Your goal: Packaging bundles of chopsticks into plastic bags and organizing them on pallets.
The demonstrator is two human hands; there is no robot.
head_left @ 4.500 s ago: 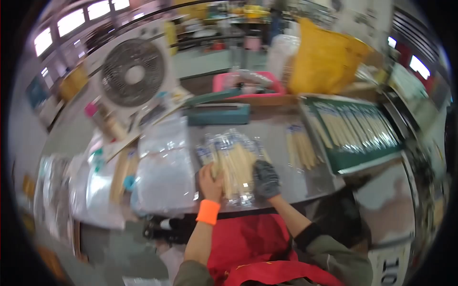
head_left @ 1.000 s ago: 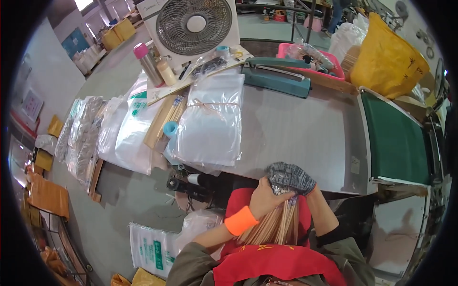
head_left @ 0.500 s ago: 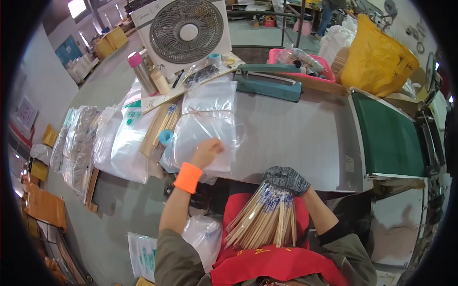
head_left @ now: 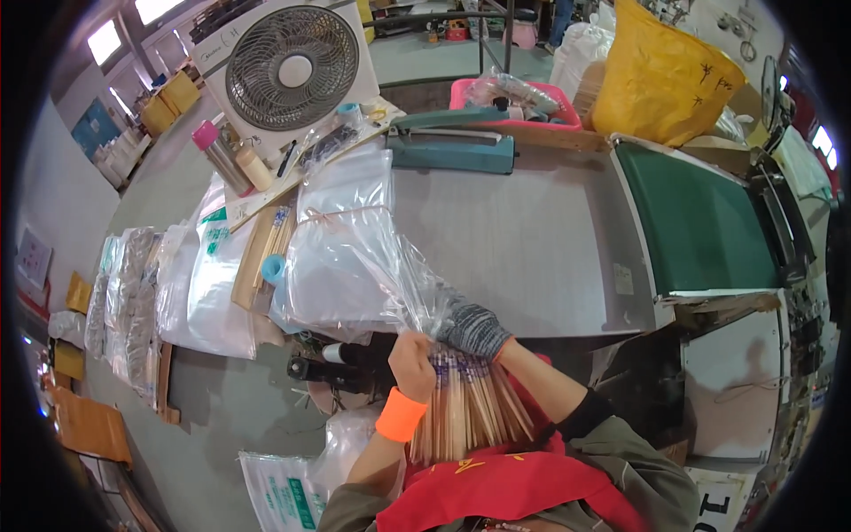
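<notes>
A bundle of thin wooden sticks (head_left: 465,412) is gripped by the grey-gloved right hand (head_left: 474,330) near the table's (head_left: 532,239) edge. A clear plastic bag (head_left: 403,284) is pinched by the bare left hand (head_left: 412,359) just left of it.

1 fan (head_left: 292,69), 1 green sealer (head_left: 450,151), 1 pink basket (head_left: 519,96), 1 yellow bag (head_left: 660,80), 2 bottles (head_left: 232,161), 1 chopstick bundle (head_left: 465,408), 2 hands.

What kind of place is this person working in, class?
Probably a small packing workshop: a heat sealer on the steel table, stacks of clear plastic bags, and a green conveyor belt alongside.
</notes>
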